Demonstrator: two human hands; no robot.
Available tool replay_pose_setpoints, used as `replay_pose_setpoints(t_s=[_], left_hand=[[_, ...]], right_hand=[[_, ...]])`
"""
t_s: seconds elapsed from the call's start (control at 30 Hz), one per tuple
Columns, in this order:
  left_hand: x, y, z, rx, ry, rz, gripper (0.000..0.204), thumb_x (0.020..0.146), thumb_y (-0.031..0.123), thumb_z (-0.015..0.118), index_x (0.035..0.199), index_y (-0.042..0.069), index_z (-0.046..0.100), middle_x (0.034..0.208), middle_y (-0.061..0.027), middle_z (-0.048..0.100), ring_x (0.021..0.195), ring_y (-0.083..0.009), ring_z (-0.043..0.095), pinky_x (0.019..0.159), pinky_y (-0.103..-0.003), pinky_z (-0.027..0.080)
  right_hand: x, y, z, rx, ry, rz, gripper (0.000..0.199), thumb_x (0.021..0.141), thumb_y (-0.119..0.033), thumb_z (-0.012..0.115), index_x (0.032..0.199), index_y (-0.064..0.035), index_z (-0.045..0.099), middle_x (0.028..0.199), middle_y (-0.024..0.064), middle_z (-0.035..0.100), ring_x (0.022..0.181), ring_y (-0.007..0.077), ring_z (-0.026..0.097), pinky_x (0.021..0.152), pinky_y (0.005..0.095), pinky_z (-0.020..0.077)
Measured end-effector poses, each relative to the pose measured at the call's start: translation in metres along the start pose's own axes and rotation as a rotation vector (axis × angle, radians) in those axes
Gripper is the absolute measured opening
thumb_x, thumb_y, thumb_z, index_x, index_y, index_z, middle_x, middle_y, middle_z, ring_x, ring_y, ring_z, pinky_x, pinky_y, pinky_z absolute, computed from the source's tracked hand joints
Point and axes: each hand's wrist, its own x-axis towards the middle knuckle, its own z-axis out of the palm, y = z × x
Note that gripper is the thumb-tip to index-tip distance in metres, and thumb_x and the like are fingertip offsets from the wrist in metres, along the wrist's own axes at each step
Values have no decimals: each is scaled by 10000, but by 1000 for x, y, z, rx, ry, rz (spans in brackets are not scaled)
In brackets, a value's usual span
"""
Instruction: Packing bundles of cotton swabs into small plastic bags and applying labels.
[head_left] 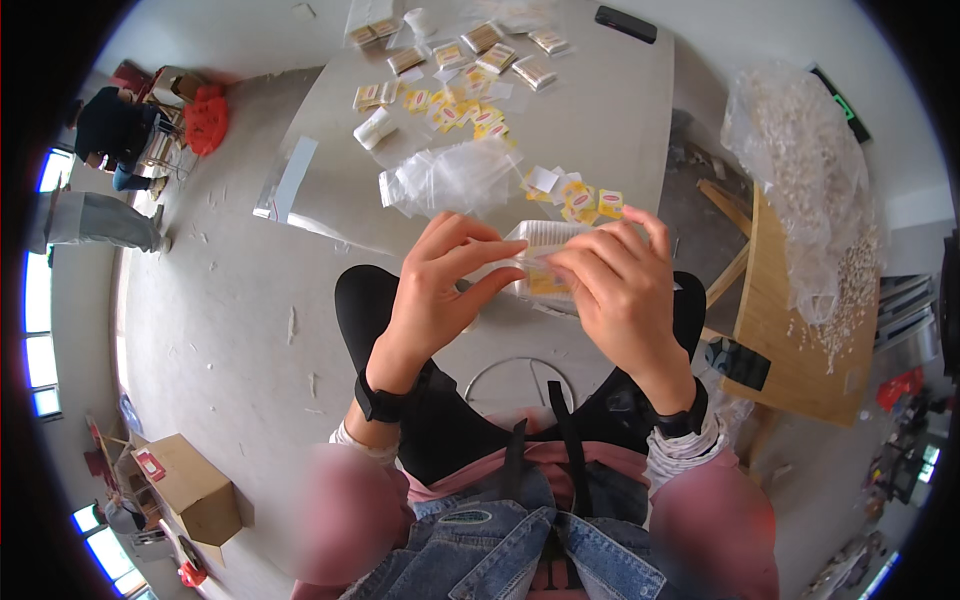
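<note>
A small clear packet (540, 262) with white and yellow contents sits between both hands, held up over the near edge of the table (620, 110) and just above the person's lap. It is lifted off the surface rather than laid flat, which I judge lets the fingertips of both hands work along its top edge at once.

The left hand (435, 290) comes in from the left with thumb and forefinger drawn together on the packet's upper left edge; its grip is a narrow pinch, closed on the plastic. The right hand (620, 290) mirrors it from the other side, fingers curled over the top and front of the packet and closed on it, hiding much of its lower right part. Both wrists wear dark bands.

Just beyond the hands lies a loose heap of empty clear bags (450, 178), close enough to reach without stretching. Beside it, to the right, a small cluster of yellow and white sachets (580, 197) rests near the table's edge. Farther back more yellow sachets (455, 108) are scattered, and beyond them filled packets (500, 55) lie in a rough row. A dark phone (625, 23) lies at the far edge.

To the right, well apart, a large clear sack of pale pieces (810, 170) slumps on a wooden board (790, 340).
</note>
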Motion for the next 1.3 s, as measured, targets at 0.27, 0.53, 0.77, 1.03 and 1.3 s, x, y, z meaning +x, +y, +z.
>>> replay_pose_setpoints(t_s=[0.27, 0.53, 0.77, 1.03, 1.3], left_hand=[[8, -10, 1, 18, -67, 91, 179, 718, 5, 774, 881, 52, 719, 823, -49, 606, 767, -229, 568, 656, -346, 490], [7, 7, 3, 32, -36, 70, 141, 727, -21, 749, 840, 25, 678, 806, -57, 607, 747, -244, 572, 647, -352, 489], [5, 5, -6, 81, -115, 96, 149, 716, -39, 742, 817, 22, 652, 803, -71, 603, 745, -262, 577, 637, -363, 490], [-2, 4, -17, 108, -92, 46, 144, 748, -32, 733, 850, 10, 640, 839, -82, 617, 764, -272, 580, 642, -366, 486], [-1, 6, -14, 110, -94, 61, 149, 758, -44, 718, 851, 13, 618, 846, -80, 612, 772, -277, 574, 647, -364, 483]], right_hand=[[0, -4, -7, -94, -10, 10, 157, 720, -64, 767, 846, -109, 685, 817, -23, 616, 819, 179, 597, 982, 435, 391], [8, -14, 1, -31, 0, 41, 139, 716, -92, 758, 813, -95, 659, 800, -7, 590, 819, 190, 588, 951, 427, 398], [4, -12, 12, -175, -18, -215, 48, 689, -75, 638, 710, -55, 600, 733, 44, 535, 788, 209, 574, 890, 415, 449], [-13, 27, -25, -266, -163, -366, 176, 670, -157, 739, 730, -61, 604, 752, 45, 560, 751, 217, 567, 854, 394, 462], [0, 0, -14, 56, -58, -51, 234, 691, -171, 807, 797, -79, 620, 832, 34, 590, 827, 212, 579, 923, 402, 406]])
